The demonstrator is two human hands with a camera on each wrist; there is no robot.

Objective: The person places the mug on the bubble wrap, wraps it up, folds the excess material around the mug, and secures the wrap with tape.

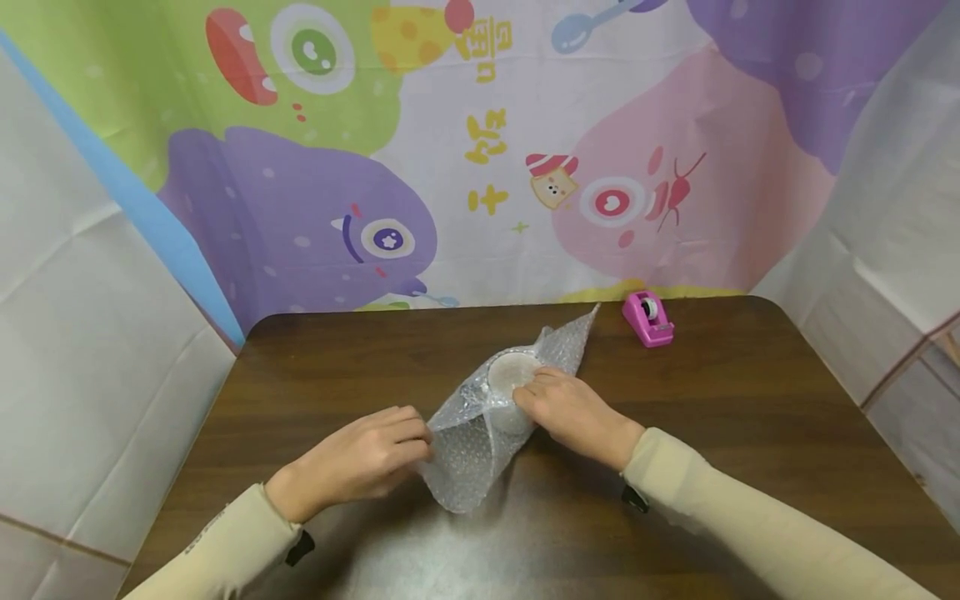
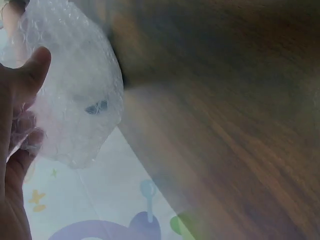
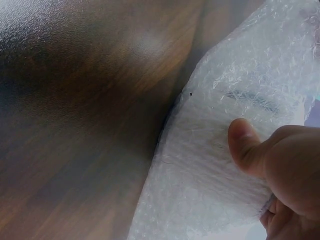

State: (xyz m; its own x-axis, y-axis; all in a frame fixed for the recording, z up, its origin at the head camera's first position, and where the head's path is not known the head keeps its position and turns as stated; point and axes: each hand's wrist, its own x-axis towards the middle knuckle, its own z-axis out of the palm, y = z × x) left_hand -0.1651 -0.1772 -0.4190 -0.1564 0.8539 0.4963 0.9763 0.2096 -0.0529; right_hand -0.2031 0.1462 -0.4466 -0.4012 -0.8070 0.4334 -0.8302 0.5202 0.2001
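A white, round, cup-like vessel (image 1: 509, 372) stands near the table's middle, partly enclosed in clear bubble wrap (image 1: 461, 467). One pointed end of the wrap sticks out to the back right; its other end hangs loose toward the left hand. My left hand (image 1: 363, 454) pinches the wrap's left edge between thumb and fingers. At the vessel's rim, my right hand (image 1: 573, 412) grips the wall through the wrap. The right wrist view has that thumb (image 3: 243, 142) pressed flat on the wrapped side, with the other fingers mostly hidden. A dark mark shows faintly through the wrap.
A pink tape dispenser (image 1: 648, 319) holding a roll of tape stands at the back right of the brown wooden table (image 1: 315, 358). Behind the table hangs a cartoon-printed curtain (image 1: 465, 250), and pale panels (image 1: 82, 317) flank both sides.
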